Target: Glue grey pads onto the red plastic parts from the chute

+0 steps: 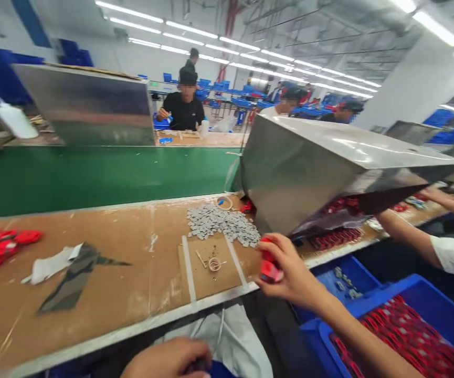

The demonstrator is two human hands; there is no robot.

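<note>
My right hand (289, 273) is closed around a small red plastic part (269, 262), held above the bench's front edge. At the bottom of the head view, my left hand (169, 359) is low over my lap with curled fingers; a dark thing shows at the fingertips, too blurred to name. On the bench lies a pile of small grey flat pieces (221, 223). Nearer me is a cardboard pad (201, 289) with two pale tape strips, holding a small round cup (214, 263) and a short thin stick (200, 259).
A large metal box (301, 163) stands on the right, red parts beneath it. Blue bins (419, 286) with red parts sit lower right. Red pieces (6, 244) and camouflage cloth (73, 278) lie left. Beyond the green belt (104, 170) sits a person; a co-worker's arm (408, 231) reaches in right.
</note>
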